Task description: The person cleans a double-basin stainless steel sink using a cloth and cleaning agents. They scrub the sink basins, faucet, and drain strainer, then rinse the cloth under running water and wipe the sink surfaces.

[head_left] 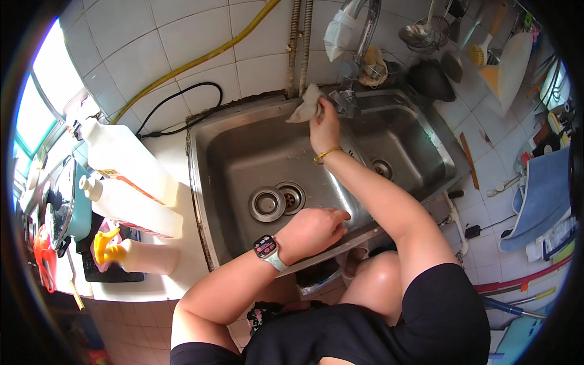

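My right hand [325, 127] grips a pale, crumpled cloth [308, 106] at the back rim of a stainless steel double-bowl sink [242, 141], just left of the faucet base [345, 101]. Over the front of the larger bowl is my left hand [315, 230], its fingers bent and nothing visible in them; whether they are fully closed is hard to see. Beyond it, a round metal strainer basket [267, 204] lies on the bowl floor, partly overlapping the drain [291, 199]. A second drain [381, 168] shows in the smaller right bowl, partly behind my right forearm.
Two large plastic jugs [127, 159] [137, 207] and a yellow-topped spray bottle [146, 258] stand on the left counter. A white cloth wraps the faucet spout [340, 34]. Ladles [417, 34] and a brush [479, 54] hang at the back right. A yellow hose [196, 68] crosses the tiled wall.
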The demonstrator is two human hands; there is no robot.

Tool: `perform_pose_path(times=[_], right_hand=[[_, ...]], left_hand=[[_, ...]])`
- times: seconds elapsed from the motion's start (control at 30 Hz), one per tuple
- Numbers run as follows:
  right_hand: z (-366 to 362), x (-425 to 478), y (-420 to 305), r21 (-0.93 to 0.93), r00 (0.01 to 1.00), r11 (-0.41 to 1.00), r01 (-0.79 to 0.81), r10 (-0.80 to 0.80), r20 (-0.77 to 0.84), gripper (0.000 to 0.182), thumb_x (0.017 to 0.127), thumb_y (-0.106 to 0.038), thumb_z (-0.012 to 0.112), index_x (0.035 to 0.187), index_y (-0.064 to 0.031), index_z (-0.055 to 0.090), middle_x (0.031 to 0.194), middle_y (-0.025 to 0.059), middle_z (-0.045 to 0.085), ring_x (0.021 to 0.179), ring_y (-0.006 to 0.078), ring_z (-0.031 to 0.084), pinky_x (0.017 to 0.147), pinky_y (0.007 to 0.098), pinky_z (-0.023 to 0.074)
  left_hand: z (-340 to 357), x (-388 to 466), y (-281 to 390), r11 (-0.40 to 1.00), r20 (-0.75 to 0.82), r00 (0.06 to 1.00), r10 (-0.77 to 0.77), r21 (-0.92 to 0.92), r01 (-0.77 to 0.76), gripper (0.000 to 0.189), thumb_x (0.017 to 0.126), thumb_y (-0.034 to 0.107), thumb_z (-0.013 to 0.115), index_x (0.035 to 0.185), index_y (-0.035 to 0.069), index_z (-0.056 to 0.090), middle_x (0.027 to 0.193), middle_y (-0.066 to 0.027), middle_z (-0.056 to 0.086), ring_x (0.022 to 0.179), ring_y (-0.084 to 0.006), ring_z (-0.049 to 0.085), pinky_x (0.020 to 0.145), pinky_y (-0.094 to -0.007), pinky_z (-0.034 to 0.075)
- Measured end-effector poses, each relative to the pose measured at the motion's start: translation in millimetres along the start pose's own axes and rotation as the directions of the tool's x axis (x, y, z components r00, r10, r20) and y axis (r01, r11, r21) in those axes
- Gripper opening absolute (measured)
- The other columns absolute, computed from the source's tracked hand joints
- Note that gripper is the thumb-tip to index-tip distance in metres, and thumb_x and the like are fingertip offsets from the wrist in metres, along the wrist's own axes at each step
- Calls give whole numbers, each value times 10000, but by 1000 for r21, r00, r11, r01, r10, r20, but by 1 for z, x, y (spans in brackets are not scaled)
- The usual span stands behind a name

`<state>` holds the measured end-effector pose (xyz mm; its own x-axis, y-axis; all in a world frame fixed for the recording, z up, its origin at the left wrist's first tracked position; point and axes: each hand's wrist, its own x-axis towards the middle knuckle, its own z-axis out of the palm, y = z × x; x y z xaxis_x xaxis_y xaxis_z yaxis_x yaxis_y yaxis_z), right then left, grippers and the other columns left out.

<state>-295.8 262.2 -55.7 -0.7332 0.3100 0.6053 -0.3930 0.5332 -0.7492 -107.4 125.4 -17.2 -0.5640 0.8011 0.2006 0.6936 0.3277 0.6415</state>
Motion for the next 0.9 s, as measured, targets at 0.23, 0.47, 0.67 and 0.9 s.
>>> perform_pose_path(times=[0.23,0.47,0.67,0.9], right_hand=[[25,58,20,-587,967,781,213,-81,243,307,852,-112,554,1142,-15,581,1195,180,570,1140,366,543,970,473,449],[31,92,43,-822,863,457,341,195,466,266,927,-120,496,1130,-43,651,1205,159,626,1132,327,597,983,456,424],[47,97,40,-946,907,54,320,270,322,287,916,-154,568,1156,-24,658,1257,217,590,1150,336,565,902,488,494],[31,74,15,-519,944,794,317,-209,257,332,846,-64,594,1175,-22,585,1261,183,551,1174,366,542,942,496,482]], left_hand=[[5,-2,4,999,105,994,-25,49,20,264,905,211,587,1106,56,659,937,-175,699,854,-356,675,751,-453,544],[3,-6,2,1000,78,997,-21,24,19,248,892,193,587,1073,39,660,893,-184,695,847,-358,674,739,-459,542],[4,-4,0,999,91,996,-10,51,5,199,890,200,587,954,19,639,852,-178,686,837,-364,669,729,-468,543],[9,-10,-2,999,51,998,-21,43,19,159,879,157,574,956,36,644,846,-165,684,831,-350,678,708,-454,551]])
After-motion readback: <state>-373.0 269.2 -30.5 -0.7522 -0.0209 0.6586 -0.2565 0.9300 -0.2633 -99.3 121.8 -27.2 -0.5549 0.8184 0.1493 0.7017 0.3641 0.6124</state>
